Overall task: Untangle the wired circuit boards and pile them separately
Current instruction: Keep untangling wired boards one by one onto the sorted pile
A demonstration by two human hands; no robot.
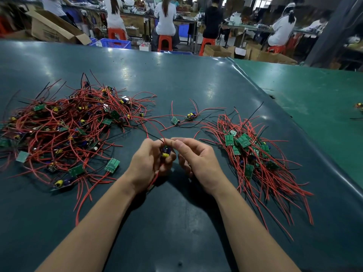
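From your head camera, an open brown cardboard box (53,29) and a blue slotted plastic crate (115,43) stand beyond the table's far edge; their contents are hidden. On the dark green table mat (176,213), your left hand (146,163) curls round a small circuit board with yellow and blue parts (165,152), red wires trailing from it. Your right hand (196,158) pinches a red wire (164,141) just above it. The tangled heap of red-wired boards (64,128) lies left; the sorted pile (253,158) right.
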